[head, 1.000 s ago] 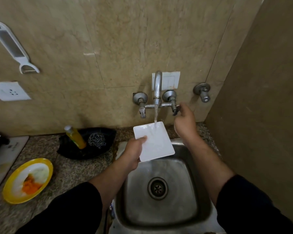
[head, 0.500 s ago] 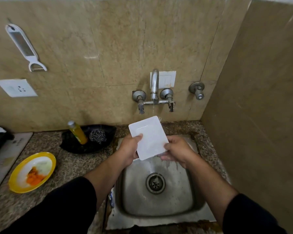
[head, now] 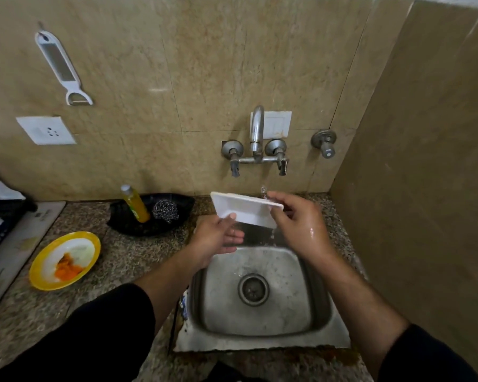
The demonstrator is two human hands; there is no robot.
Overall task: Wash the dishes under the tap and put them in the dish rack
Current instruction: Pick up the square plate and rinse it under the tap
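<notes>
A small white square plate [head: 246, 209] is tilted over the back of the steel sink [head: 260, 323], its underside facing me. My right hand [head: 298, 221] grips its right edge; water runs off that corner. My left hand [head: 218, 235] touches its lower left edge, fingers spread beneath it. The wall tap [head: 257, 133] stands just above; only a few drops fall from the spout. A yellow plate [head: 66, 259] with orange food scraps lies on the counter at the left.
A black tray [head: 182, 208] behind the sink's left holds a yellow soap bottle [head: 135, 205] and a steel scrubber [head: 165, 210]. A dark rack edge [head: 0, 224] shows at far left. A tiled side wall [head: 411, 188] closes the right.
My right hand left the tap handle and took the plate's right edge. The water stream has stopped. The plate tipped from face-up to tilted, underside toward me.
</notes>
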